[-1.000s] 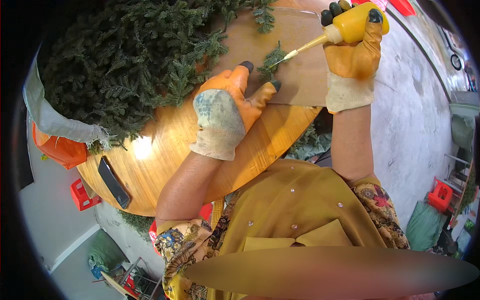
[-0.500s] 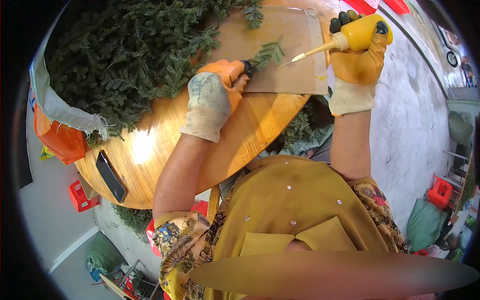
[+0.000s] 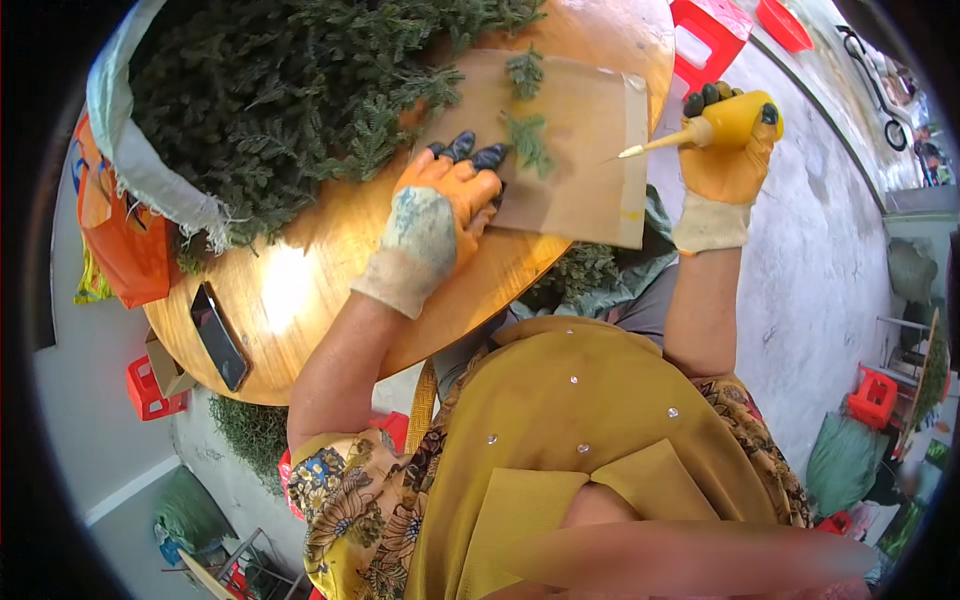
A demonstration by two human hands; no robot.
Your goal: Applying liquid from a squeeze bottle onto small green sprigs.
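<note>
My left hand (image 3: 445,195), in an orange-coated glove with dark fingertips, lies at the left edge of a brown board (image 3: 590,190) with its fingers apart. Just right of those fingertips a small green sprig (image 3: 528,143) rests on the board, slightly blurred. Farther back on the board lies another sprig (image 3: 524,75). In my right hand (image 3: 725,170), gloved the same way, is a yellow squeeze bottle (image 3: 740,118), tilted so its long thin nozzle points left over the board's right part. The nozzle tip is apart from both sprigs.
A large heap of green sprigs (image 3: 270,110) spills from a white sack (image 3: 115,110) over the round wooden table (image 3: 330,340). A black phone (image 3: 218,335) lies near the table's left edge, by an orange bag (image 3: 125,235). A red stool (image 3: 708,45) stands beyond the board.
My left hand has let go of the sprig, which now lies on the board, and its fingers have spread. The bottle has moved slightly right and nearer in the picture. The whole view has shifted.
</note>
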